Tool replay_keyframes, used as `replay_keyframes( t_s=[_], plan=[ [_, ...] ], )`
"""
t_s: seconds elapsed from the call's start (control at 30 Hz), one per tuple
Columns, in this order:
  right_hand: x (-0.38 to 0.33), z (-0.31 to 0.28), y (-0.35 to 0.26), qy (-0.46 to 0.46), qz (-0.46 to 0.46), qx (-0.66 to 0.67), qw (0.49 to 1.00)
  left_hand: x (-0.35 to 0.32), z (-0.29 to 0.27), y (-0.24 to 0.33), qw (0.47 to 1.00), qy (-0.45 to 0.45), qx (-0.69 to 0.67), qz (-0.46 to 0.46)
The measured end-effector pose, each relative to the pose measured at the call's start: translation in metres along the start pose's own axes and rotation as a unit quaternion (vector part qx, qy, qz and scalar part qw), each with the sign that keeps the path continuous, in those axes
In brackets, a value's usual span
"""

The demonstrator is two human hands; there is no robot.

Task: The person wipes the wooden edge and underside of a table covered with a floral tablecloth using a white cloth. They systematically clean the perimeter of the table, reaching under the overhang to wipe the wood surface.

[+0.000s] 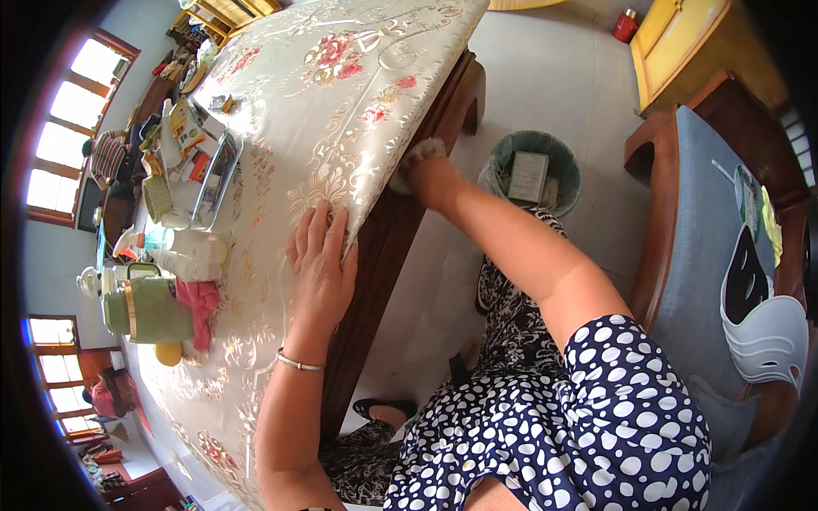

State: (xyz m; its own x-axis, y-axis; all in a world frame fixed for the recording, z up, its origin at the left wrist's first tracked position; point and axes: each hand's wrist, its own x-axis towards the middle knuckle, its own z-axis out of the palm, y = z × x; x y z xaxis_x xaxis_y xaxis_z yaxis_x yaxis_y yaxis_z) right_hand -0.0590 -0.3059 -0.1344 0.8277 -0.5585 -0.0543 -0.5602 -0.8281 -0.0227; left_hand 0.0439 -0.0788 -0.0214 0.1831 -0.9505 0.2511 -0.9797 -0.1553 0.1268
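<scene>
A silvery-cream tablecloth, scattered with red and pink blooms and pale gold scrolls, catches my eye above a wooden frame of deep reddish brown. The fuzzy cloth looks a blurry greyish brown. White spots of uneven size cover the navy shirt, while the trousers carry cream swirls on black. I see a muted green bin, slate-blue cushion and honey-yellow cabinet. Over here, the container is sage green with a tan band, the rag raspberry pink, the bottle red.
</scene>
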Motion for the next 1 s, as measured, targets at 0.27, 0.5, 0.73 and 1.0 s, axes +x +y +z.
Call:
replay_keyframes(
  t_s=[0.27, 0.5, 0.73, 1.0],
  plan=[
    [-0.081, 0.033, -0.095, 0.001, -0.128, 0.008, 0.992, -0.002, 0.002, -0.002, 1.0, 0.023, 0.001, 0.004],
    [-0.124, 0.058, -0.146, 0.124, -0.336, 0.028, 0.933, 0.002, -0.002, 0.0, 1.0, 0.021, -0.004, 0.011],
    [-0.101, 0.03, -0.086, 0.146, -0.236, -0.009, 0.961, -0.001, 0.0, -0.002, 1.0, 0.006, -0.021, -0.01],
    [-0.017, -0.001, 0.016, -0.004, -0.107, -0.017, 0.994, 0.001, -0.001, 0.0, 1.0, -0.015, -0.014, -0.008]
  ],
)
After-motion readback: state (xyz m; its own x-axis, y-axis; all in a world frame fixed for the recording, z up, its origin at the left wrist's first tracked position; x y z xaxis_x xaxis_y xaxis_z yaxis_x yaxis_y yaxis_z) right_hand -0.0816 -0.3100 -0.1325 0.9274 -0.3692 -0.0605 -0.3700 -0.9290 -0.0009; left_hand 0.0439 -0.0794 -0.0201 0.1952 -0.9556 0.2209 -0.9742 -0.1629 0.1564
